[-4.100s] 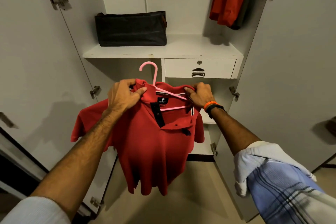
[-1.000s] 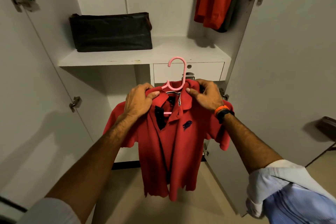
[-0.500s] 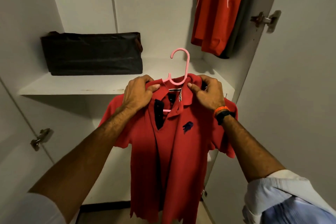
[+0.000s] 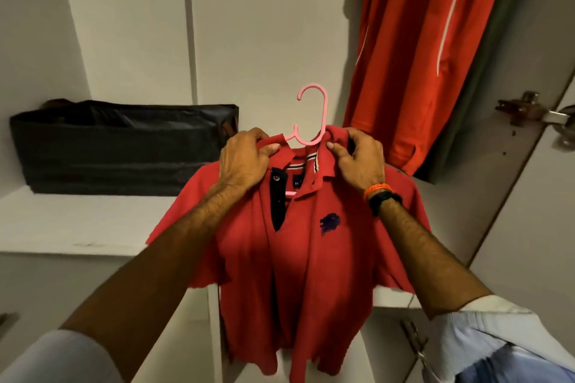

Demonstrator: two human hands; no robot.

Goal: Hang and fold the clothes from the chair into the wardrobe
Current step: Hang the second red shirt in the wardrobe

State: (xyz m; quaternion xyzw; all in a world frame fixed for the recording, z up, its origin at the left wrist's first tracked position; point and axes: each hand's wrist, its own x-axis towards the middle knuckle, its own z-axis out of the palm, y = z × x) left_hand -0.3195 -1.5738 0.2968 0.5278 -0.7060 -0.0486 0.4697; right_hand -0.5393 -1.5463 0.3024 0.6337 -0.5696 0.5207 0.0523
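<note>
Red polo (image 4: 311, 258), seemingly on hanger (image 4: 314, 121)

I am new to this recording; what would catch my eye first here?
First, the red polo shirt on a pink hanger, held up at centre by the left hand and the right hand, each gripping the collar. Then the red garment hanging at upper right, and the black bag on the left shelf.

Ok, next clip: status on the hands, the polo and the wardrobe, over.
Left hand and right hand both pinch the red polo shirt at the collar. Pink hanger inside it, hook free, not yet hung. Hanging red garment upper right; rail out of view.
</note>
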